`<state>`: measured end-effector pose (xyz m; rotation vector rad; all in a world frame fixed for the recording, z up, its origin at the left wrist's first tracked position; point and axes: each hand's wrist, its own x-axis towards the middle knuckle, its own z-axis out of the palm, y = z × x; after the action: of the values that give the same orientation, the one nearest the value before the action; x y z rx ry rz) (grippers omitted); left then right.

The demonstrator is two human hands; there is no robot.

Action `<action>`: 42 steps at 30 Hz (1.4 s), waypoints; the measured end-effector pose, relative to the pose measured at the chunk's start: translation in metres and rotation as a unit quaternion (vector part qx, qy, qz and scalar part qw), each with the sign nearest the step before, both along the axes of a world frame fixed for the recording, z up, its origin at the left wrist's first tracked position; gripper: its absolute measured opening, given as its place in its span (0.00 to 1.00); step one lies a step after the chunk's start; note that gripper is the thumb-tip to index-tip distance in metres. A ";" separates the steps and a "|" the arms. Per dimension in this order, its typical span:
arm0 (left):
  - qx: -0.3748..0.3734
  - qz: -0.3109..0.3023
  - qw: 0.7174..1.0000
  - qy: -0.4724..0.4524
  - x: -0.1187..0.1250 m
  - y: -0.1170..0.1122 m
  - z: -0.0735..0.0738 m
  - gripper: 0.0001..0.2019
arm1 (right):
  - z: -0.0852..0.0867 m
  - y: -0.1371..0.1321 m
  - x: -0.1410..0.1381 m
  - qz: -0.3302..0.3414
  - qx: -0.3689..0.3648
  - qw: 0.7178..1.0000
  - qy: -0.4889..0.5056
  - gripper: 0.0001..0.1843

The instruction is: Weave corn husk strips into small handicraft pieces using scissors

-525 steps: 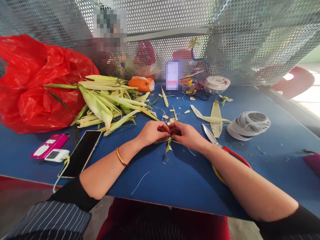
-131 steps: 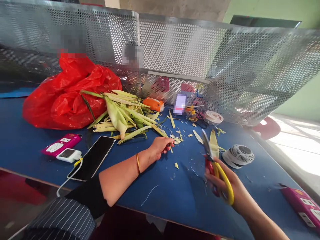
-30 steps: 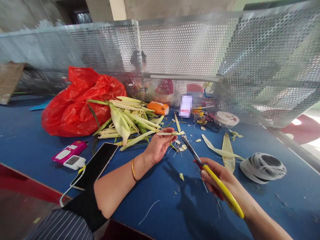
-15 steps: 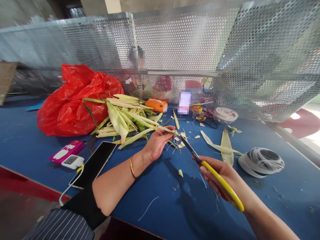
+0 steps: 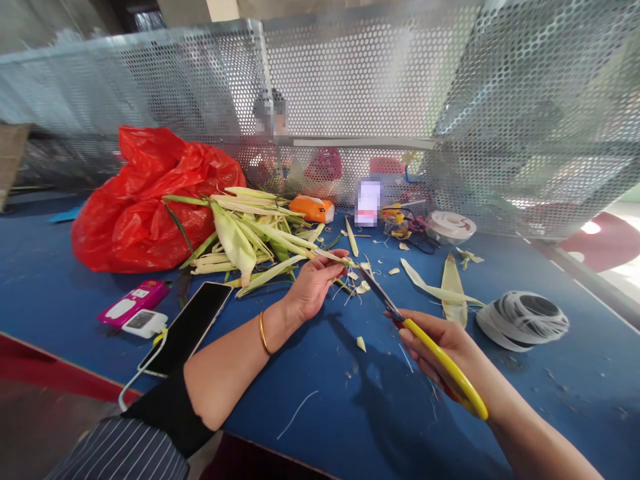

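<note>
Between the thumb and fingers of my left hand (image 5: 316,283) is the end of a pale green corn husk strip (image 5: 330,256). My right hand (image 5: 443,347) is wrapped round the yellow handles of a pair of scissors (image 5: 440,360). The scissor blades point up and left, their tips at the husk end beside my left fingertips. Whether the blades touch the husk I cannot tell. Behind my left hand lies a heap of corn husks (image 5: 235,240), leaning on a red plastic bag (image 5: 155,207).
A dark phone (image 5: 193,327), a white charger (image 5: 145,323) and a magenta power bank (image 5: 133,301) lie at left. At right are a roll of grey-white strip (image 5: 523,320) and loose husk pieces (image 5: 454,290). An orange tissue pack (image 5: 311,209) sits before a perforated metal screen (image 5: 350,87).
Both hands, the husk strip and the scissors stay nearly in place. The view has shifted very slightly.
</note>
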<state>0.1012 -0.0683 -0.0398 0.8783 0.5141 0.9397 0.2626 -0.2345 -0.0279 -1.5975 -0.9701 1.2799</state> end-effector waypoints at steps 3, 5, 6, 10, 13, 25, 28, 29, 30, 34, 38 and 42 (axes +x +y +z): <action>-0.001 0.002 1.000 0.002 0.000 0.000 0.001 0.09 | 0.000 0.001 0.001 0.016 0.000 1.000 -0.005 0.45; -0.002 0.003 1.000 -0.001 0.000 0.000 0.001 0.09 | 0.000 0.001 -0.001 0.009 0.015 1.000 -0.011 0.44; -0.003 0.003 1.000 -0.003 0.000 0.000 0.000 0.09 | 0.000 0.000 -0.002 0.001 0.024 1.000 -0.013 0.42; -0.005 0.006 1.000 -0.009 0.000 0.001 -0.001 0.09 | -0.002 -0.001 -0.004 -0.013 0.039 0.999 -0.027 0.38; -0.013 0.013 1.000 -0.009 0.000 0.001 -0.001 0.09 | -0.006 0.000 -0.001 0.009 0.033 0.999 -0.036 0.37; -0.166 -0.062 0.982 0.059 -0.003 0.001 -0.005 0.05 | -0.012 0.002 0.008 0.018 0.102 0.988 -0.118 0.38; -0.133 -0.055 0.987 0.068 -0.001 -0.001 -0.006 0.08 | -0.012 0.004 0.008 0.012 0.096 0.990 -0.105 0.37; -0.114 -0.047 0.990 0.069 -0.001 -0.001 -0.005 0.09 | -0.012 0.004 0.008 0.005 0.092 0.991 -0.095 0.37; -0.092 -0.037 0.993 0.069 -0.001 -0.002 -0.005 0.10 | -0.012 0.003 0.008 0.000 0.088 0.993 -0.081 0.37; 0.018 0.019 0.994 0.104 0.000 -0.006 -0.005 0.10 | -0.007 -0.003 0.006 0.022 0.081 0.996 0.038 0.35; 0.076 0.043 0.985 0.147 0.002 -0.008 -0.007 0.10 | -0.003 -0.011 0.001 0.060 0.066 0.977 0.191 0.27; 0.102 0.049 0.980 0.163 0.003 -0.009 -0.010 0.09 | -0.003 -0.011 -0.003 0.090 0.013 0.959 0.269 0.29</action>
<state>0.1045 -0.0774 -0.0496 1.2131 0.7567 0.9543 0.2595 -0.2452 -0.0311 -1.0626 -0.7869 1.7009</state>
